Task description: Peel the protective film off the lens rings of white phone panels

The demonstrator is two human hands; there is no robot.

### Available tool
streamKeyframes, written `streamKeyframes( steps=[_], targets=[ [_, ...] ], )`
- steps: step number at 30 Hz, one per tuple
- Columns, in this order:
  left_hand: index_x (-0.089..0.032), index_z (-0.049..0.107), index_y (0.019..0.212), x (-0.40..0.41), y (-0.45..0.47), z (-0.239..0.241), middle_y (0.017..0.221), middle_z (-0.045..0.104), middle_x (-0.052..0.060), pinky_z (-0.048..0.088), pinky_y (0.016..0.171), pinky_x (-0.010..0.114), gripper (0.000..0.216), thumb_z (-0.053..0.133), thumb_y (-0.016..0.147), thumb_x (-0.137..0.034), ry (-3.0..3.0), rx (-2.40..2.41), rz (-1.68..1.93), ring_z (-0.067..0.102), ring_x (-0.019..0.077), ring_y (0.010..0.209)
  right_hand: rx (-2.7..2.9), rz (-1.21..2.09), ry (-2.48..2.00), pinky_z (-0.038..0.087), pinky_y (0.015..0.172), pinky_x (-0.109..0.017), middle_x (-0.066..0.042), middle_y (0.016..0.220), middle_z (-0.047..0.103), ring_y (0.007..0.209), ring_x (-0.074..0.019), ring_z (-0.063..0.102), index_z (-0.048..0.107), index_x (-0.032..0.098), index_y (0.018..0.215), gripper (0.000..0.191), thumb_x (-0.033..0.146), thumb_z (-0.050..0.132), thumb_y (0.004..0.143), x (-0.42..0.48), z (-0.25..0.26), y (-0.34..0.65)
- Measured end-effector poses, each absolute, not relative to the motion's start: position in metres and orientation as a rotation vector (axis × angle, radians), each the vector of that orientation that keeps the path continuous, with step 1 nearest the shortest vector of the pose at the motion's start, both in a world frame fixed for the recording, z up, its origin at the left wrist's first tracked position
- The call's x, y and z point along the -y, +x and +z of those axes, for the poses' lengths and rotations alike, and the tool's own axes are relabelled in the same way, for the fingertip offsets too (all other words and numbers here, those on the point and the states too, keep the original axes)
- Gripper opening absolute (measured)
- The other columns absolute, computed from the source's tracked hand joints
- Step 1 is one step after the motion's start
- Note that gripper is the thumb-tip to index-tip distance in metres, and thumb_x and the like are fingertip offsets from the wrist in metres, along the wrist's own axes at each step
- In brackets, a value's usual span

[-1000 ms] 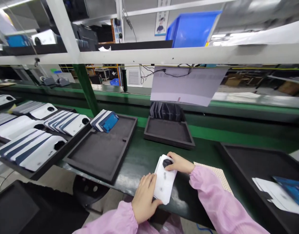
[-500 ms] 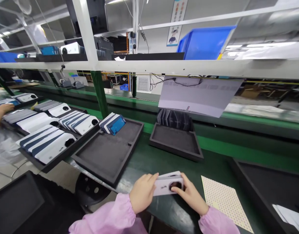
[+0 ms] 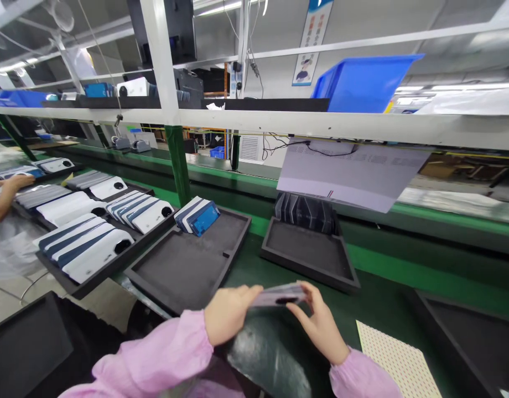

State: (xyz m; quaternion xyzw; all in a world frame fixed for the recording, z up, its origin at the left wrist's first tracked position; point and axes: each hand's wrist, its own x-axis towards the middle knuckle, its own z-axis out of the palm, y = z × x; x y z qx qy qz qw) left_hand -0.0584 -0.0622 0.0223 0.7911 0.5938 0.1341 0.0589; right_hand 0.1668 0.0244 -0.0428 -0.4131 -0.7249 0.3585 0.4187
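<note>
Grip closed: left hand point(image 3: 227, 314) and right hand point(image 3: 321, 326) hold phone cover point(image 3: 279, 295) (edge-on).

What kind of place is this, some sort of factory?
Most likely an electronics assembly line: black foam trays hold rows of white phone back covers, a green conveyor bench runs alongside, and the person's left hand and right hand hold a loose cover between them.

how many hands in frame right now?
3. The person's left hand and right hand grip one phone cover between them, low centre. A co-worker's hand is at the far left edge. Others may be hidden out of frame.
</note>
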Motion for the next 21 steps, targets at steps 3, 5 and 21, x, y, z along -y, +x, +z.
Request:
streamKeyframes(
  steps=[3, 5, 21],
  targets=[
    [-0.028, 0.040, 0.128, 0.025, -0.110, 0.045, 0.115, 0.060, 0.000, 0.045, 0.089, 0.023, 0.048, 0.036, 0.084, -0.009, 2.275, -2.161, 0.453, 0.059, 0.0132, 0.101, 1.695, 0.894, -0.933, 0.051, 0.081, -0.041, -0.014, 0.115, 0.054, 0.099, -0.0234, 0.059, 0.038, 0.021, 0.118, 0.047, 0.037, 0.057, 0.078, -0.042, -0.026, 0.137],
    [-0.021, 0.036, 0.131, -0.005, -0.146, 0.050, 0.117, 0.058, 0.007, 0.046, 0.089, 0.029, 0.045, 0.032, 0.088, -0.012, 2.144, -2.364, 0.474, 0.058, 0.0175, 0.104, 1.695, 0.943, -0.907, 0.053, 0.076, -0.039, -0.013, 0.107, 0.057, 0.091, -0.0215, 0.061, 0.041, 0.021, 0.114, 0.040, 0.035, 0.055, 0.079, -0.046, -0.024, 0.120],
    [-0.016, 0.049, 0.118, -0.089, -0.230, -0.005, 0.113, 0.055, 0.008, 0.050, 0.078, 0.039, 0.035, 0.051, 0.086, -0.031, 1.736, -2.733, 0.432, 0.057, 0.0192, 0.095, 1.810, 1.596, -0.818, 0.048, 0.083, -0.032, -0.007, 0.112, 0.057, 0.099, -0.0183, 0.057, 0.054, 0.020, 0.108, 0.035, 0.018, 0.062, 0.074, -0.091, 0.011, -0.053]
  ],
)
